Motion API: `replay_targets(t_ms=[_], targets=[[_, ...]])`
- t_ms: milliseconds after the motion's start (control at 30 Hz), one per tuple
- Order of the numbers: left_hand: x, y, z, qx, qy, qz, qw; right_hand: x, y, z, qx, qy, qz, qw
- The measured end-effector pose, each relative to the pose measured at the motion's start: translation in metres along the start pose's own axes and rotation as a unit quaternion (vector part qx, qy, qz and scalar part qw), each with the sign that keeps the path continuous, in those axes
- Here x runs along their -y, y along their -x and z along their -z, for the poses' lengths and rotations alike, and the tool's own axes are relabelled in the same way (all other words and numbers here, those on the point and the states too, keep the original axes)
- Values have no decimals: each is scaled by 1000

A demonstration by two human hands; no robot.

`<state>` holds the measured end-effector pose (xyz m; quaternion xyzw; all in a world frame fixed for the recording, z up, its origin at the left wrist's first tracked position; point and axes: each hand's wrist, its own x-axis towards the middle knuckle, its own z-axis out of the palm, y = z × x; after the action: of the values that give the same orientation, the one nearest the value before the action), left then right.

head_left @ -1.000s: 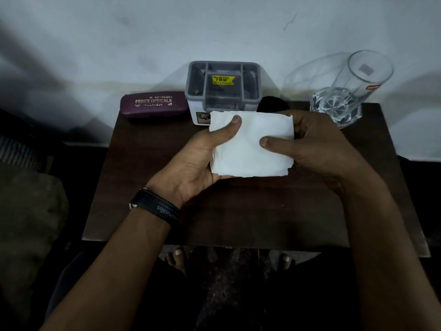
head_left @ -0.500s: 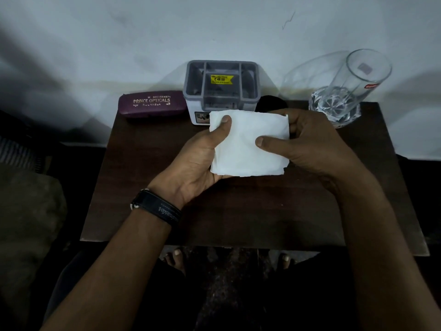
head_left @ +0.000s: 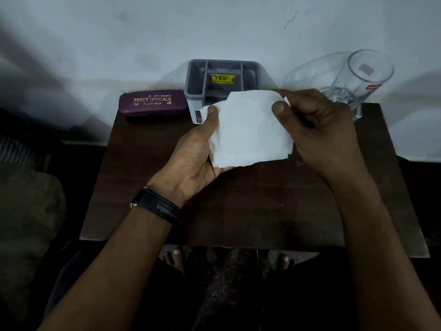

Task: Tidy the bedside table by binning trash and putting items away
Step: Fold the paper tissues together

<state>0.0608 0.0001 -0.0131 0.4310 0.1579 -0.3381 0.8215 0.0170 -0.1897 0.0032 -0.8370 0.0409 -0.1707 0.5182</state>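
A white folded tissue (head_left: 250, 130) is held above the dark wooden bedside table (head_left: 238, 211). My left hand (head_left: 193, 158) grips its left edge, thumb on top. My right hand (head_left: 317, 134) pinches its upper right corner between thumb and fingers. The tissue's top edge is now bent and uneven. Behind it stands a grey compartment organiser (head_left: 222, 77) with a yellow price sticker, partly hidden by the tissue.
A maroon spectacle case (head_left: 152, 102) lies at the table's back left. A clear drinking glass (head_left: 353, 77) stands at the back right against the white wall. A dark wristband sits on my left wrist. My feet show below the table's front edge.
The flat tissue has been tilted and crumpled a little. My right thumb moved up to its top right corner, and my left thumb shifted to the upper left edge.
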Motion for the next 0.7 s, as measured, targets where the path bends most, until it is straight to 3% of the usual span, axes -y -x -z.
replay_targets(t_ms=[300,533,700], targets=[[2,3,-4,29,-40,-7,999,0,-1,-3,-25,-57,-66,996],[2,0,0,23,-15,-11,1000,2,-2,8,-73,-70,-63,993],[0,-3,1,23,11,-8,1000,5,-4,25,-128,-226,-77,963]])
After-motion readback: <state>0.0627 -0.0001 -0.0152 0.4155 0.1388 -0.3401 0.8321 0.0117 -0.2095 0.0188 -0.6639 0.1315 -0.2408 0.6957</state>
